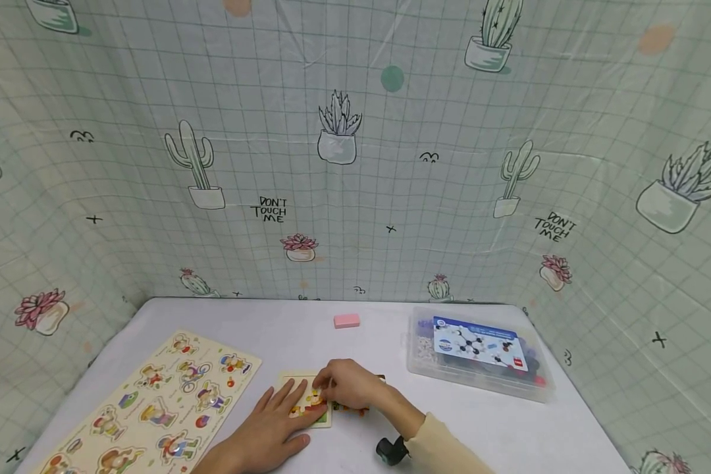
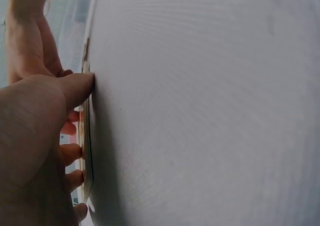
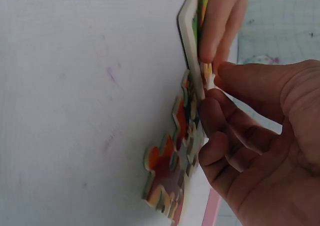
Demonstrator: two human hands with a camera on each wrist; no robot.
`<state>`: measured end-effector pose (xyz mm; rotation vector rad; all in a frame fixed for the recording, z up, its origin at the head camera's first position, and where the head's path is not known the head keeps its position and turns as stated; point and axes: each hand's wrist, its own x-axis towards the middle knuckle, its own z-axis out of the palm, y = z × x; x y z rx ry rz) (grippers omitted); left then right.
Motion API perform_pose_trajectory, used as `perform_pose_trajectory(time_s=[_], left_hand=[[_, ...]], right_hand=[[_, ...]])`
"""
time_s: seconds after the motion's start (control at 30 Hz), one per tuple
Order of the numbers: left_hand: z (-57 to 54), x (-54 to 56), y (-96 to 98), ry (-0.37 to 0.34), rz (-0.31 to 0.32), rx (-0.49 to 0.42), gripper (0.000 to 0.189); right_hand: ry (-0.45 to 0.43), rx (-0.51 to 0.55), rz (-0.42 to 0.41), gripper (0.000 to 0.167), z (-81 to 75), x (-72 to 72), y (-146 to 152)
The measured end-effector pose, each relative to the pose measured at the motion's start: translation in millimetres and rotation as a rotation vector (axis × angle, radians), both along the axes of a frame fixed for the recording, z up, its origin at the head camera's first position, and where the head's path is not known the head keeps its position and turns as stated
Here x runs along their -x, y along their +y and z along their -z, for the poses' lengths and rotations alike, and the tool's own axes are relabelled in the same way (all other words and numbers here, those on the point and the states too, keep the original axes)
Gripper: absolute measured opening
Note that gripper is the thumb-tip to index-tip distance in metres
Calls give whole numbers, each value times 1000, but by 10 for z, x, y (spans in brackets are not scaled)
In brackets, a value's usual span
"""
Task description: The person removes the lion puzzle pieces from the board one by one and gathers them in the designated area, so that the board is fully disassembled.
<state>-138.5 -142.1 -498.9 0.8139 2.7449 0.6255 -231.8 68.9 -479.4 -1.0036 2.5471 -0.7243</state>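
While the left hand's [image 1: 277, 421] unclenched grip presses the puzzle board [image 1: 313, 399], whether the right hand [image 1: 351, 384], at its two o'clock, pinches anything cannot be told.

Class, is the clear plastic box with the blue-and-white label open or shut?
Shut: in the head view, the clear plastic box shows a flat top, with no lid raised.

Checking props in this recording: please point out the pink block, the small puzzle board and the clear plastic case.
Pink block [image 1: 346, 321]: head view, middle of its surface.
Small puzzle board [image 1: 330, 418]: head view, right rim.
Clear plastic case [image 1: 478, 345]: head view, printed label on top.
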Motion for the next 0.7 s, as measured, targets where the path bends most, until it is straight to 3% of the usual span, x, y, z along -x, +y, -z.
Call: perform_pose_trajectory(time_s=[0.37,0.7], left_hand=[[26,7,-3,3,-9,28,46],[7,-9,-6,-20,-13,24,46]], right_hand=[[93,-37,-32,19,16,-57,-66],[92,-44,-8,13,30,-59,-95]])
